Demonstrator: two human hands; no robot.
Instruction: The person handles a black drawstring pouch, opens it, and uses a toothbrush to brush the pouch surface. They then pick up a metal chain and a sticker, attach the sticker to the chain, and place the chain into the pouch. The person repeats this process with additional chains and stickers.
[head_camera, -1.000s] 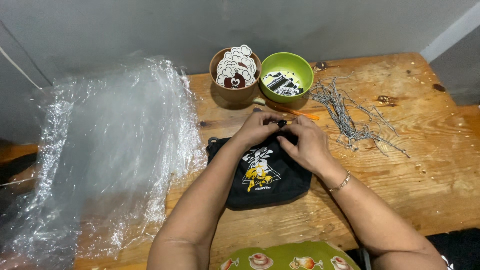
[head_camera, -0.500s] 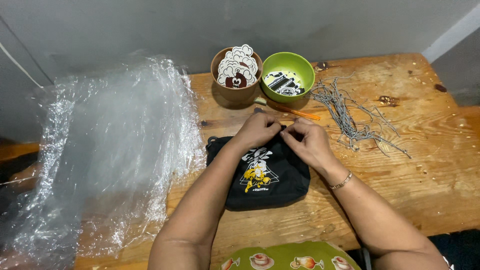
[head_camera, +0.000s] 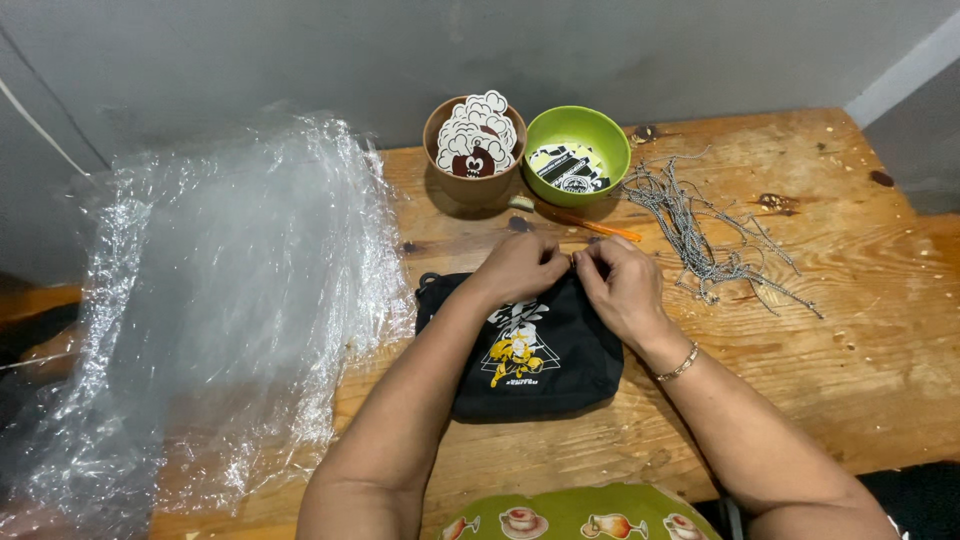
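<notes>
Clear plastic sheeting (head_camera: 210, 320) fills the frame's left. At centre, a black pouch (head_camera: 525, 350) with a yellow-and-white print lies flat on the wooden table (head_camera: 860, 330); left hand (head_camera: 520, 265) and right hand (head_camera: 622, 285) pinch its top edge closed.

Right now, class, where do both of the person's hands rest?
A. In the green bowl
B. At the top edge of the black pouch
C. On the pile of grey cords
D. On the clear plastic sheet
B: the left hand and right hand meet at the top edge of the black pouch.
</notes>
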